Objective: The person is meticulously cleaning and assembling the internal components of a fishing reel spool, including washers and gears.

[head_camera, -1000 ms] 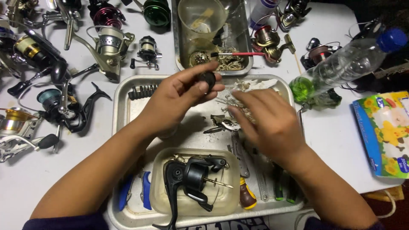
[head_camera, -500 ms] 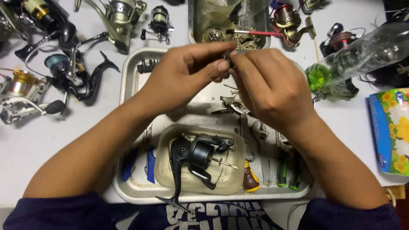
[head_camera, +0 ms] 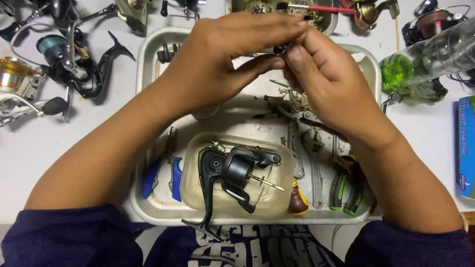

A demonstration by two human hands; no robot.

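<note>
Both hands meet above the far half of a white metal tray (head_camera: 143, 64). My left hand (head_camera: 222, 59) and my right hand (head_camera: 321, 79) pinch a small dark reel part (head_camera: 281, 48) between their fingertips; most of the part is hidden by the fingers. Below the hands, a black fishing reel body (head_camera: 232, 173) with a bare shaft lies in a clear plastic tub (head_camera: 282, 158) at the tray's near side.
Blue-handled pliers (head_camera: 173, 173), a wrench (head_camera: 311, 173), green-handled pliers (head_camera: 346, 185) and a brown-handled tool (head_camera: 298, 200) lie in the tray. Several fishing reels (head_camera: 64, 54) cover the table at left. A green-tinted clear bottle (head_camera: 425, 59) and a blue tissue box (head_camera: 465, 148) are at right.
The hands have come together and risen toward the tray's far edge, now both pinching the small part. The view has shifted so the tray sits lower.
</note>
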